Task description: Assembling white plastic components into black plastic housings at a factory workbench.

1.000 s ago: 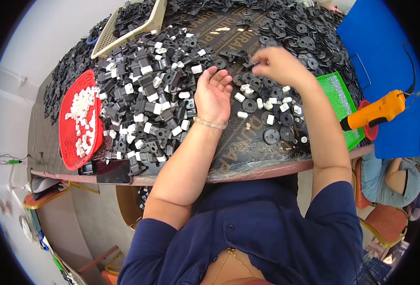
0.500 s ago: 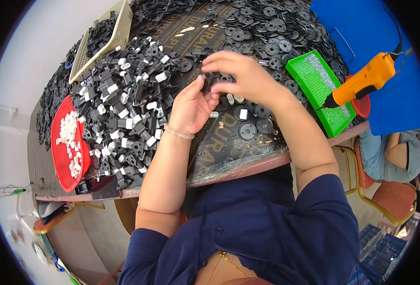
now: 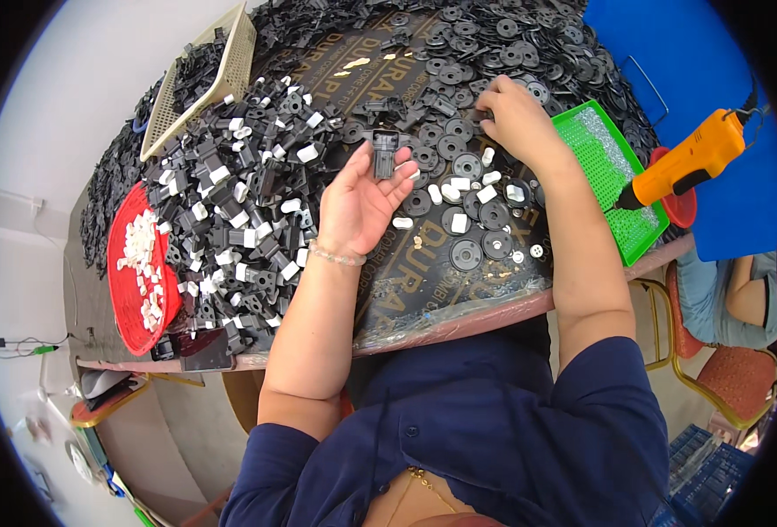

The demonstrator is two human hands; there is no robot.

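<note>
My left hand (image 3: 364, 200) is turned palm up, its fingers curled around a black plastic bracket (image 3: 385, 156) that stands up from the fingertips. My right hand (image 3: 522, 123) reaches over the edge of the black disc pile (image 3: 516, 54), thumb and forefinger apart, with no part visible between them. Between the hands lie loose black discs (image 3: 467, 253) with round centres. Small white plastic blocks (image 3: 460, 223) are scattered among these discs. To the left of my left hand spreads a heap of black brackets (image 3: 252, 202), many fitted with white blocks.
At the left stand a red basket (image 3: 167, 303) of white pieces and a beige basket (image 3: 237, 61) of black parts. A green tray (image 3: 573, 132) of small clear or metallic pieces is at the right, with an orange electric screwdriver (image 3: 691, 158) over it. A person (image 3: 729, 294) sits beyond.
My hands have parted: the right moved right to the discs, while the left stays with the bracket now showing. More white blocks are visible on the table between them.
</note>
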